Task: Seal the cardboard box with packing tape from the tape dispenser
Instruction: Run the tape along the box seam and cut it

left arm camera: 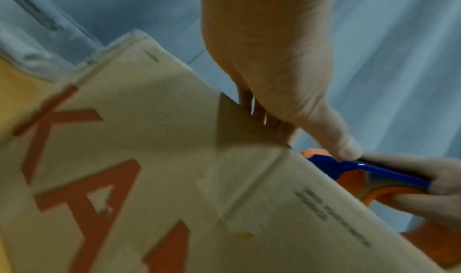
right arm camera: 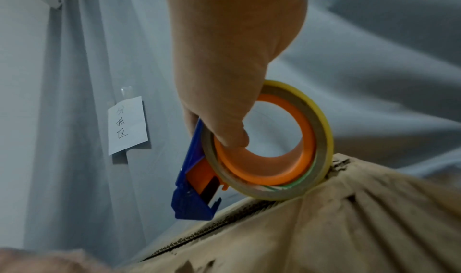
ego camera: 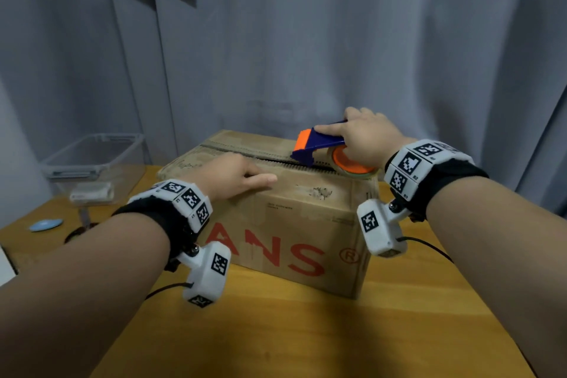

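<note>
The right hand [ego camera: 365, 138] grips the blue-and-orange tape dispenser [ego camera: 319, 144], right of frame centre, its tape roll [right arm camera: 276, 145] touching the cardboard box [ego camera: 276, 218] at the top seam's right end. The left hand [ego camera: 233, 173] lies flat, fingers straight, on the box's top flap. The box sits mid-frame on the tabletop [ego camera: 306, 331]; a clear plastic bin [ego camera: 92, 159] stands at left.

Left hand [ego camera: 233, 173] flat, right hand [ego camera: 366, 139] gripping.

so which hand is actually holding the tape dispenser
The right hand grips the blue and orange tape dispenser at the box's seam; the left hand just lies flat on the lid.
</note>
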The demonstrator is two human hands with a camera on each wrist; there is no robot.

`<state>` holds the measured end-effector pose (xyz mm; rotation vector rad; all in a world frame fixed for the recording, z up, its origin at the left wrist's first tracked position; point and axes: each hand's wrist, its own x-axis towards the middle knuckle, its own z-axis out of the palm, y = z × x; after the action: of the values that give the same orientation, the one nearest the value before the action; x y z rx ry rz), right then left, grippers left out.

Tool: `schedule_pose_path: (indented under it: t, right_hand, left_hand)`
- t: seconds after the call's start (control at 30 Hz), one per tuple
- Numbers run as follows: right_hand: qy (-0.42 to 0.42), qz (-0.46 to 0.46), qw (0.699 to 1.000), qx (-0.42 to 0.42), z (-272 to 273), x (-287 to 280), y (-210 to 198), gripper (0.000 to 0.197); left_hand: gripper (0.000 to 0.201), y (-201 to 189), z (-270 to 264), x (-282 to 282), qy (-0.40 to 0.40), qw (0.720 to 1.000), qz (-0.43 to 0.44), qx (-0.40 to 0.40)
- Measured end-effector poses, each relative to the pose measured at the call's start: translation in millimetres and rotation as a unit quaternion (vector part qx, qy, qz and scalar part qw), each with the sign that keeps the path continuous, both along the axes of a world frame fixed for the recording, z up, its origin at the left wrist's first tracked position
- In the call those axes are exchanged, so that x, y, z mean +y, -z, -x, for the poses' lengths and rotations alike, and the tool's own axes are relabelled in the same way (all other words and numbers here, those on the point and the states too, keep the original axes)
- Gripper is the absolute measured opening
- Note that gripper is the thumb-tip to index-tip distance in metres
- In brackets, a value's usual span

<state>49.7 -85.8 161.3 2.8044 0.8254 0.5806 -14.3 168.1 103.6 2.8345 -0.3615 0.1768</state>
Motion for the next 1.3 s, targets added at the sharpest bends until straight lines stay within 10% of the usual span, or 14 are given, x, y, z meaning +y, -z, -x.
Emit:
schedule_pose_path:
  t: [0.17, 0.37, 1.3]
  right_hand:
    - [-0.002, -0.032, 0.998, 0.062, -7, 0, -8, 0.055]
    - [-0.013, -0.064, 0.993, 0.103, -19, 0, -15, 0.055]
    - [-0.002, -0.037, 0.997, 0.063, -19, -4, -18, 0.058]
  left_hand:
    - [0.042, 6, -14, -25, -0.027, 0.991, -0.046, -0.125]
    - [0.094, 8, -43, -34, -0.049, 0.998, -0.011, -0.048]
    - [0.097, 1, -83, -33, -0.079, 0.989, -0.11, 0.06]
